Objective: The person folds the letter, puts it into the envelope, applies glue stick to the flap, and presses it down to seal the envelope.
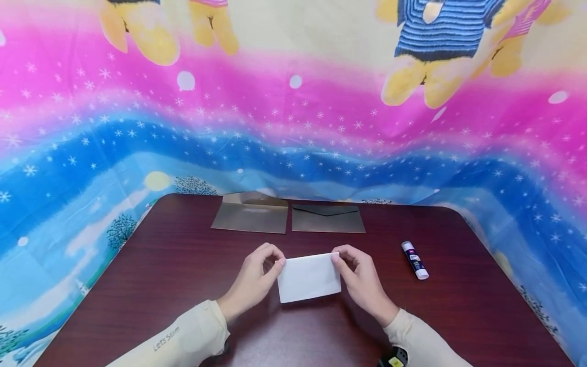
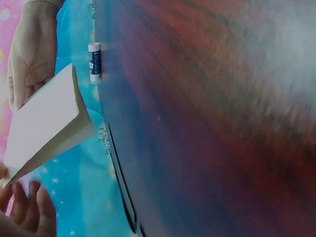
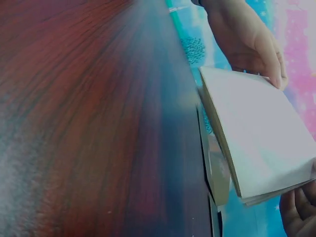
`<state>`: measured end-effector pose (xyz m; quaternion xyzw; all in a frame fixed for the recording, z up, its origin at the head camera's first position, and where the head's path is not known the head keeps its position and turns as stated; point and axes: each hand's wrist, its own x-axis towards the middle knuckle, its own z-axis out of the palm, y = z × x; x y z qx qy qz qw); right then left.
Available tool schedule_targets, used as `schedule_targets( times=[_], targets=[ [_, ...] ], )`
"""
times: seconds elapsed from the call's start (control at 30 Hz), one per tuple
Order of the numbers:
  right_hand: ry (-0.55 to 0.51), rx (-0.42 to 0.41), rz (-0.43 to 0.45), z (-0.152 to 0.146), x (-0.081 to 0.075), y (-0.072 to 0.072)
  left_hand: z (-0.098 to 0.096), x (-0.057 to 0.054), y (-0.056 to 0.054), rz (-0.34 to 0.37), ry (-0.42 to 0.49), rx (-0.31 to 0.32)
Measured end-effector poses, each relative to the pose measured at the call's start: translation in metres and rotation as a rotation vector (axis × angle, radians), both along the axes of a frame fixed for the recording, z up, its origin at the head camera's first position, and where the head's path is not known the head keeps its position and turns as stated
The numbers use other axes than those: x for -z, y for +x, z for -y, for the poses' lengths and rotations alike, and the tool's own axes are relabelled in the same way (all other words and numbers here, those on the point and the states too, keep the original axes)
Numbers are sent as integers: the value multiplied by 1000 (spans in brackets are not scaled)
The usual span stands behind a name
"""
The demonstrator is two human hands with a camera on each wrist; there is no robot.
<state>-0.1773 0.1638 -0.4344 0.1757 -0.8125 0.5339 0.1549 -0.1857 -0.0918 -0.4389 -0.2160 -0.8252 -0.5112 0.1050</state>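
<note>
Between both hands a folded white sheet of paper (image 1: 309, 278) is held above the table, tilted toward me. My left hand (image 1: 254, 275) pinches its upper left corner between thumb and fingers. At the upper right corner my right hand (image 1: 362, 280) does the same. From the side, in the left wrist view, the folded paper (image 2: 47, 116) shows its layers slightly parted along the lower edge. The right wrist view shows the paper's (image 3: 261, 133) broad white face and several stacked layers at its edge.
Two grey-brown envelopes lie at the table's far edge: the left envelope (image 1: 249, 219) has its flap raised, the right envelope (image 1: 327, 221) has its flap folded down. A glue stick (image 1: 415, 261) lies on the right of the dark red table (image 1: 174, 265). A patterned cloth (image 1: 293, 137) hangs behind.
</note>
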Motion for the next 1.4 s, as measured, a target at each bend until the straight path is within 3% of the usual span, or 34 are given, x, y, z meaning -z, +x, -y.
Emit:
schedule_targets(
  times=[0.13,0.27,0.33,0.57,0.77,0.9,1.1,1.3,1.4],
  targets=[
    [26,-38,13,6,-4,2,-6,-8,3,43,-149,83],
    [120,-118,18,18,-7,7,-17,-20,6,18,-275,209],
    [146,-157,19,23,-9,9,-21,-24,7,-5,-301,240],
    [118,-140,22,26,-17,12,-19,-29,10,-19,-362,200],
    [36,-56,9,9,-24,-1,-11,-27,11,-47,-378,139],
    [-1,-41,-14,-2,-25,-9,-5,-22,12,-31,-389,144],
    [-28,-60,33,-7,-22,-10,-2,-15,10,96,-248,219],
    [-135,49,145,-4,-17,-6,-2,-3,6,281,50,314],
    [-195,84,203,-3,-18,-4,-4,2,6,288,85,360]
  ],
)
